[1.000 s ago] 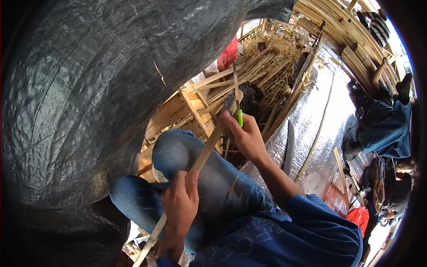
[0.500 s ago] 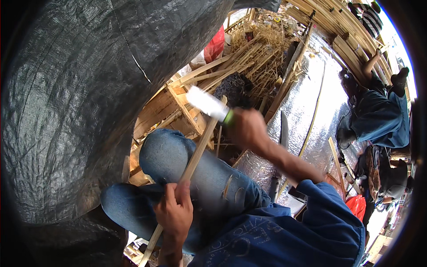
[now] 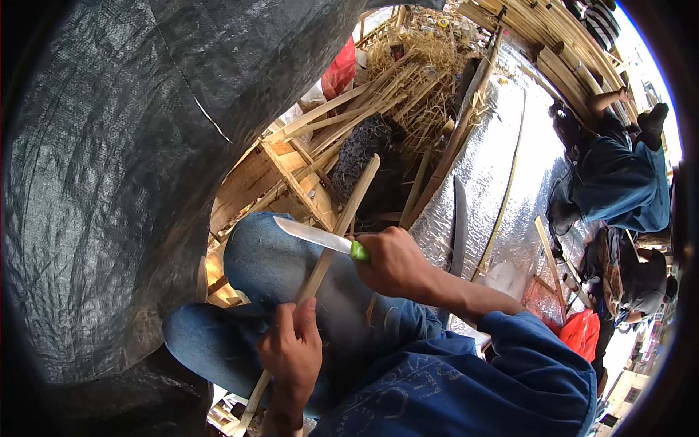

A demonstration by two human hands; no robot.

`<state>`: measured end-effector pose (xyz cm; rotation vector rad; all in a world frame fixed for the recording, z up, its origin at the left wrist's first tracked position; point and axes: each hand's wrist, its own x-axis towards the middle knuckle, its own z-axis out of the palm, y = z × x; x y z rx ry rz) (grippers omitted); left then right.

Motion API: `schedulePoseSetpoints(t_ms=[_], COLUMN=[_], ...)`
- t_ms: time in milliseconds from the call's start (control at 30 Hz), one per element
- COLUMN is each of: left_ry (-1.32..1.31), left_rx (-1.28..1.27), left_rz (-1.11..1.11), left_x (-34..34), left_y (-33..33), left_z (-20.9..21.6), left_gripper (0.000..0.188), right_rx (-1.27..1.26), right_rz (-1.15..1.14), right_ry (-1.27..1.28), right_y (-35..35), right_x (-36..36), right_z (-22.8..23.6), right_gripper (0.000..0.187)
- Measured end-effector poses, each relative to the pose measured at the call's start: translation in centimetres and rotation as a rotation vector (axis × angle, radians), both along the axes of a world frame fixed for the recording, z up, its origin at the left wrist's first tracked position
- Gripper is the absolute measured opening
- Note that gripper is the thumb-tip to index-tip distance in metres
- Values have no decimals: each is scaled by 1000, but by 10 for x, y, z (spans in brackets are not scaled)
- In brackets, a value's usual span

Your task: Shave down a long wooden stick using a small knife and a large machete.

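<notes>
The right hand [image 3: 397, 262] is closed in a fist around the green handle of a knife [image 3: 320, 238]. The blade extends from the fist toward the person's left and lies across a bamboo strip [image 3: 336, 231], touching it just left of the knuckles. The left hand [image 3: 293, 353] sits below and to the left of the right hand, fingers wrapped tight around the lower part of the same strip (thumb uppermost, along its edge). From the left hand the strip runs up and to the right, passes under the blade and ends beyond the right hand; its lower end sticks out below the left wrist.

Both hands work above the person's 2 bent knees in blue jeans [image 3: 269, 269], directly beneath the strip. Left of the left hand hangs a large black tarpaulin [image 3: 109, 167]. Beyond the right hand lies a heap of split bamboo slats and dry shavings [image 3: 408, 80]. To the right of the right hand, a silver foil mat [image 3: 495, 160] covers the ground, with a long dark blade [image 3: 459, 218] lying on it. Further right sits another person in blue clothing [image 3: 619, 182].
</notes>
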<state>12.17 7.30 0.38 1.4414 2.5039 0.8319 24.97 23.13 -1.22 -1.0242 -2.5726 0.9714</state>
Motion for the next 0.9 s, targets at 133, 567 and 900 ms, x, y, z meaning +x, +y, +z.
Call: schedulePoseSetpoints(t_ms=[133, 567, 900], left_ry=[92, 56, 139], left_rx=[36, -32, 5], left_rz=[5, -3, -25], left_x=[3, 6, -1], left_y=[-2, -2, -3], left_z=[1, 1, -4], left_gripper=[23, 24, 28], right_rx=[308, -95, 162], right_rz=[-120, 75, -585], right_ry=[-211, 54, -189], right_y=[66, -14, 147], right_x=[13, 11, 36], right_z=[-42, 7, -35], right_gripper=[21, 11, 43])
